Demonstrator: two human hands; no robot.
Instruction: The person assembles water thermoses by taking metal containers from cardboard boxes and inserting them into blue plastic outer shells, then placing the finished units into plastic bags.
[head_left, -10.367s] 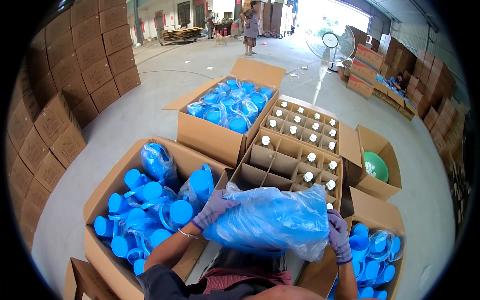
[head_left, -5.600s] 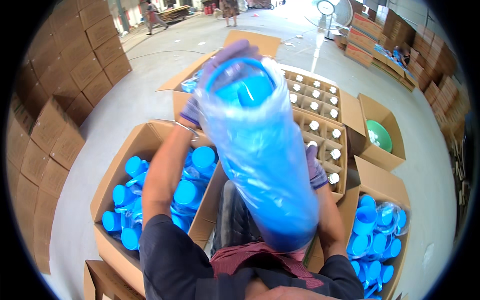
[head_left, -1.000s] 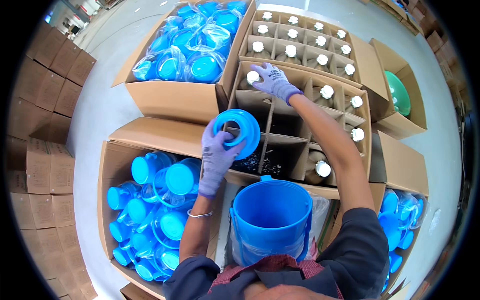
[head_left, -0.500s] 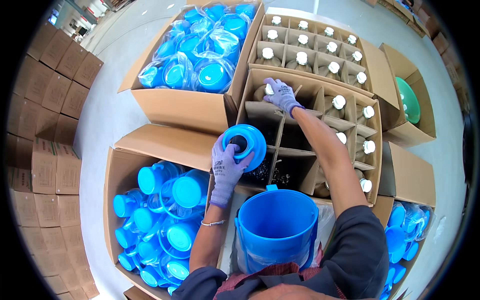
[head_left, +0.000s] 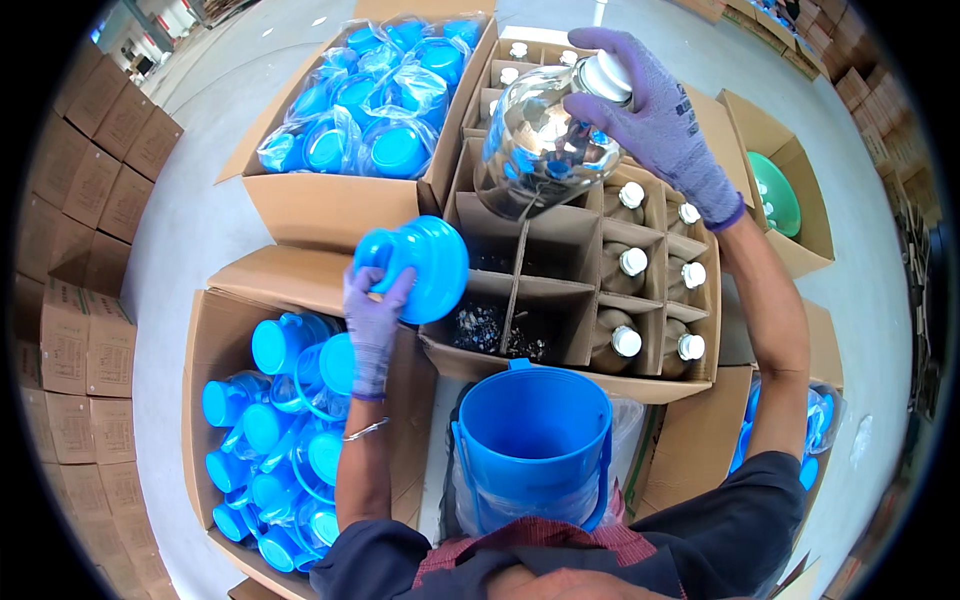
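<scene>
My right hand (head_left: 655, 125), gloved in pale purple, grips a silvered glass flask liner (head_left: 545, 140) at its white-capped neck. The liner hangs tilted above a cardboard box (head_left: 655, 385) with dividers, where more white-capped liners stand in cells on the right. Off to the left, my left hand (head_left: 375, 325) has its gloved fingers around a blue flared plastic collar (head_left: 435, 265), tilted sideways. Directly before my body stands a blue plastic flask body (head_left: 535, 415), open at the top, with a handle and clear wrapping around its lower part.
A box of blue lidded jugs (head_left: 265, 425) stands at the left, another of bagged blue jugs (head_left: 398, 152) at the far left. Behind the divided box is a second one with capped liners (head_left: 509, 76). At right, a box holds a green bowl (head_left: 775, 195). Stacked cartons (head_left: 85, 210) line the left side.
My right hand has lifted the liner out of its cell and moved up and right with it. My left hand has shifted left with the blue collar, which is now tilted more sideways.
</scene>
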